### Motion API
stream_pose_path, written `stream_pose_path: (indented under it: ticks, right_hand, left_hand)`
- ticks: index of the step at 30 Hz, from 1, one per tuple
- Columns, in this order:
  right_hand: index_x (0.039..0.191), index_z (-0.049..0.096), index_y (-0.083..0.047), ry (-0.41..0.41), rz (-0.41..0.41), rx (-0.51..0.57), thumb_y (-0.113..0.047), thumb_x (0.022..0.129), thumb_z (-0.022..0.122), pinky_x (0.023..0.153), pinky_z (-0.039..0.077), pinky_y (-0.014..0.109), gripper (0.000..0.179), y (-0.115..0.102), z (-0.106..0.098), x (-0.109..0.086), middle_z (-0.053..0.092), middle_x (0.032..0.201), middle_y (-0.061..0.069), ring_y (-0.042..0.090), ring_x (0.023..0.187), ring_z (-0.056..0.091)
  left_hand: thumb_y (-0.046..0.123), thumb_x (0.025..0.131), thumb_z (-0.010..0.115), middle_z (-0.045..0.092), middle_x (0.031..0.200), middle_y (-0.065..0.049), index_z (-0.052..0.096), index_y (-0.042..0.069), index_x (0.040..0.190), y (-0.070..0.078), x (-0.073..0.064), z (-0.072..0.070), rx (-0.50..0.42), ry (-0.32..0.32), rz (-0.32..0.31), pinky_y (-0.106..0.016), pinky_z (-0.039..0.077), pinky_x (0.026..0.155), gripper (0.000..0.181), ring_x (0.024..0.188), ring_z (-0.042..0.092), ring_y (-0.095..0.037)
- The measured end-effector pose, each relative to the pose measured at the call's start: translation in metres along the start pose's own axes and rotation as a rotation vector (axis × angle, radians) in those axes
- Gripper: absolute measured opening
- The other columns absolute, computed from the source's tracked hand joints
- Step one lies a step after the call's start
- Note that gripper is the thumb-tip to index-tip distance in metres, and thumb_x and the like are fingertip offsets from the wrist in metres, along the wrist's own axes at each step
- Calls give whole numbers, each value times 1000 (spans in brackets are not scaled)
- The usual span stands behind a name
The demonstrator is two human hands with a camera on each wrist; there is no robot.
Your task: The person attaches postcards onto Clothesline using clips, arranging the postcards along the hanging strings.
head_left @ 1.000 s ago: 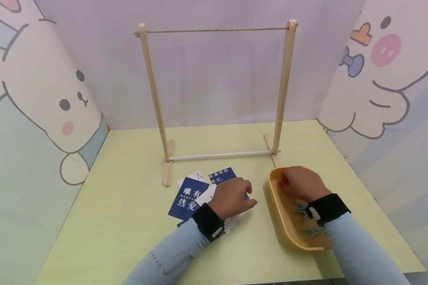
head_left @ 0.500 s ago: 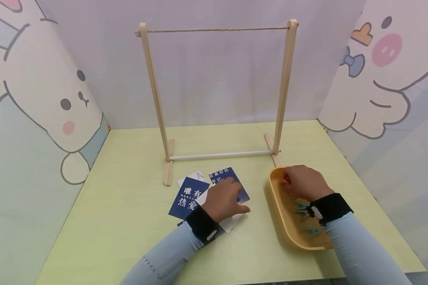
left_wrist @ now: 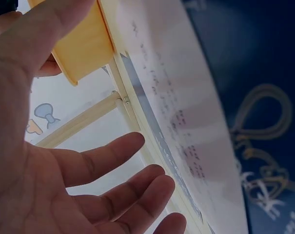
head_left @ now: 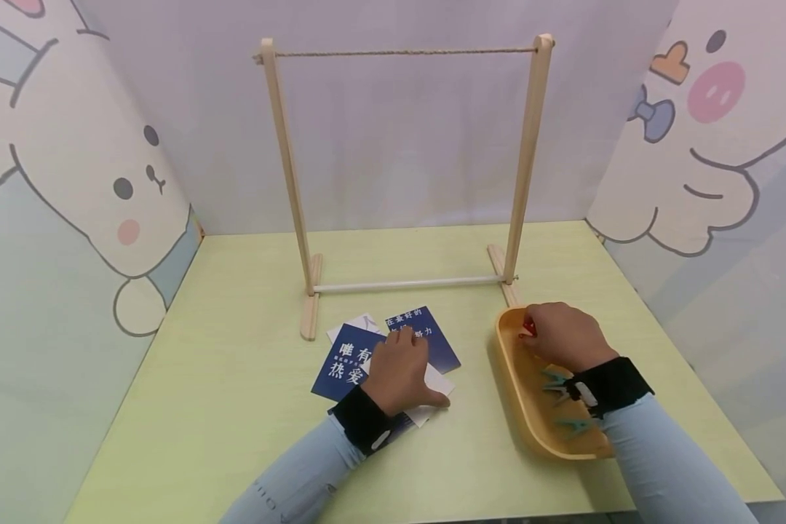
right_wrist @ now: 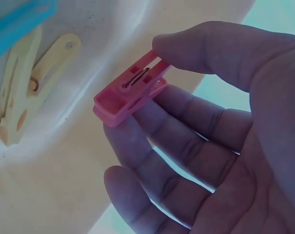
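Note:
My left hand (head_left: 398, 371) hovers low over a loose pile of printed cards, thumb spread from the fingers. Under and around it lie a dark blue card with white writing (head_left: 343, 356), another blue card (head_left: 440, 348) and a white card (head_left: 440, 382). In the left wrist view the fingers are loosely bent, with the white card (left_wrist: 171, 97) close beside them and nothing in the grasp. At the far end of the yellow basket (head_left: 517, 411), my right hand (head_left: 566, 336) pinches a red clothespin (right_wrist: 130, 90) between thumb and fingers.
Several clothespins lie in the basket, among them a green one (head_left: 575, 426), a pale yellow one (right_wrist: 18, 87) and a blue one (right_wrist: 23, 24). Behind the cards stands a wooden frame (head_left: 527, 160) with a rope (head_left: 406, 52) strung across its top. Printed walls enclose the table.
My left hand has drawn left and slightly down over the cards, its fingers opening out and more of the right blue card showing. The right hand stays nearly still, pinching the red clothespin.

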State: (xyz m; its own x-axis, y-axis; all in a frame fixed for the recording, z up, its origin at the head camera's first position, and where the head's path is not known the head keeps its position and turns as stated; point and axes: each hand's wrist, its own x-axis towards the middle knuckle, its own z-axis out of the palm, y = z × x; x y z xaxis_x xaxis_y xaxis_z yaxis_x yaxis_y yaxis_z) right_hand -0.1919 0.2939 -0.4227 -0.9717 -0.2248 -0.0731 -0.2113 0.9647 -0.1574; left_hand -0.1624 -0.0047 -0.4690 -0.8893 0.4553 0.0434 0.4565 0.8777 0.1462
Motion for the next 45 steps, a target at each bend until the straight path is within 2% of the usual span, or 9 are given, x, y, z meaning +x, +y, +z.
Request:
stream_pose_path:
  ticks: [7, 15, 27, 34, 41, 45]
  right_hand:
    - [96, 67, -8, 7, 37, 12, -26, 88, 74, 51, 39, 33, 21, 0, -7, -4, 57, 72, 1, 19, 62, 51]
    - [106, 67, -3, -2, 57, 29, -27, 88, 76, 52, 44, 32, 32, -6, -16, -7, 64, 77, 4, 20, 64, 54]
    - [107, 67, -4, 27, 47, 25, -28, 88, 75, 52, 43, 32, 32, -8, -20, -5, 63, 77, 4, 20, 64, 54]
    - [110, 67, -3, 56, 37, 24, -28, 89, 73, 51, 42, 32, 33, -9, -22, -6, 62, 77, 4, 20, 63, 53]
    - [119, 68, -1, 81, 19, 0, -27, 89, 71, 51, 41, 31, 40, -8, -23, -6, 65, 80, 4, 19, 65, 53]
    - [115, 72, -4, 94, 8, 0, -27, 89, 71, 51, 40, 31, 34, -8, -25, -7, 64, 77, 2, 18, 64, 52]
  left_hand:
    - [81, 56, 85, 62, 110, -11, 68, 6, 116, -2, -6, 2, 20, 4, 3, -42, 54, 79, 98, 100, 59, -27]
    - [76, 59, 86, 62, 111, -11, 69, 4, 118, -3, -7, 5, 30, -12, -1, -35, 56, 74, 96, 94, 56, -22]
    - [66, 67, 85, 61, 108, -8, 72, 7, 109, -2, -9, 3, -12, -47, -6, -33, 55, 64, 74, 92, 55, -20]
    - [58, 71, 84, 61, 107, -6, 74, 7, 105, -4, -11, -2, -67, -85, 10, -28, 50, 57, 62, 83, 53, -16]
    - [50, 74, 84, 60, 95, -1, 76, 9, 96, -6, -13, -5, -124, -93, 26, -24, 43, 52, 47, 73, 50, -12]
    - [46, 75, 84, 57, 91, 1, 74, 10, 91, -7, -13, -6, -167, -105, 27, -24, 41, 51, 40, 70, 49, -12]
